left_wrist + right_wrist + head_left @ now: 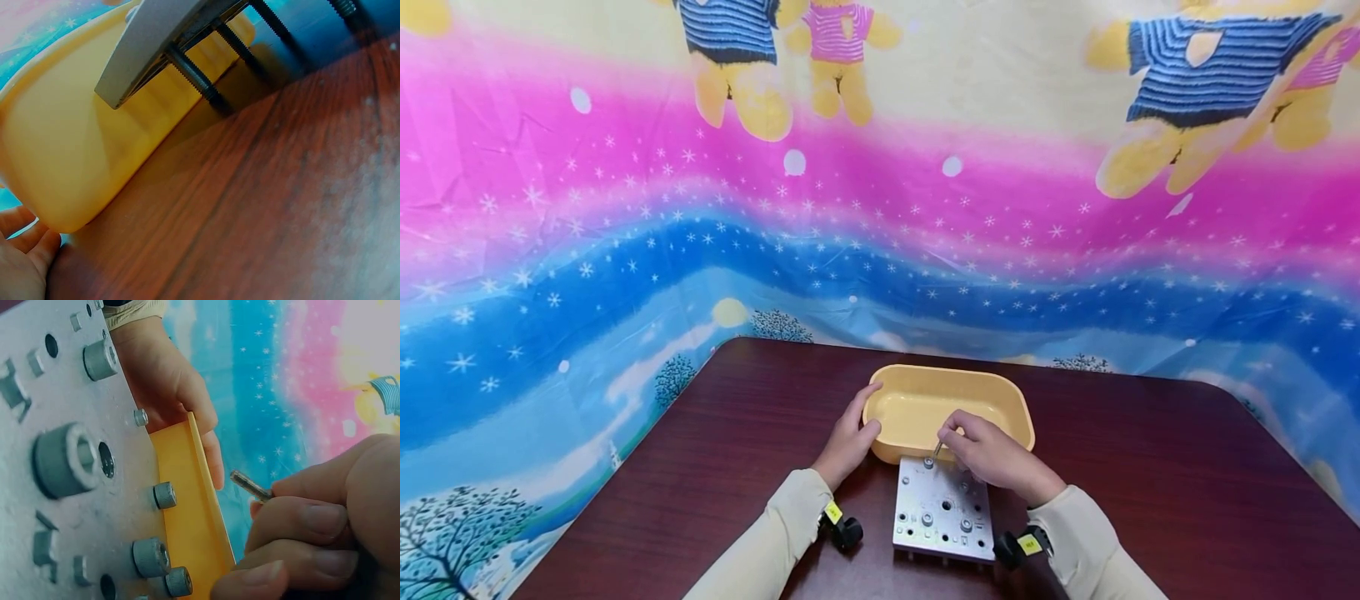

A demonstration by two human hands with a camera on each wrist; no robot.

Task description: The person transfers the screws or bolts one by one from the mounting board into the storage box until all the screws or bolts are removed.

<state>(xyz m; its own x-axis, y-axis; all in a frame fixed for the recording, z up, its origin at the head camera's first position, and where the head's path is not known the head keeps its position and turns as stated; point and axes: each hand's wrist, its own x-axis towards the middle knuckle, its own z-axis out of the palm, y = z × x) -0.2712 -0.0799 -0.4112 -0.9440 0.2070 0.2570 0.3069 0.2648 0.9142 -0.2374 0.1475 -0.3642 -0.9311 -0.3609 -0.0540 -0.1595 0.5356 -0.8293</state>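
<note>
My right hand [992, 457] pinches a short metal pin [251, 485] between thumb and fingertips, with just a stub of it poking out ahead of them. It sits over the far edge of the metal plate [917, 500], near the closest wall of the yellow bin [955, 371], and in the right wrist view its tip touches nothing. My left hand [847, 437] lies off to the left of that pinch, fingers fairly straight and relaxed against the bin's end, resting there rather than clamping.

The pin is what I'd worry about: so little of it shows that a small roll of my thumb could tip it crooked or drop it, and the bin lies right beyond my fingertips to swallow it. Knuckles carried too low could knock the screw heads [927, 519] below them. If my left fingers nudge the bin, it could push the plate, which seems propped on threaded shanks [194, 78] above the table [760, 400], so it might slide or rock.

The pin looks slim, round and dull grey, its free end slightly rough; I can't tell whether it is threaded. The plate under my right hand is pale silver, drilled with dark round holes, its screws standing proud in several sizes.
</note>
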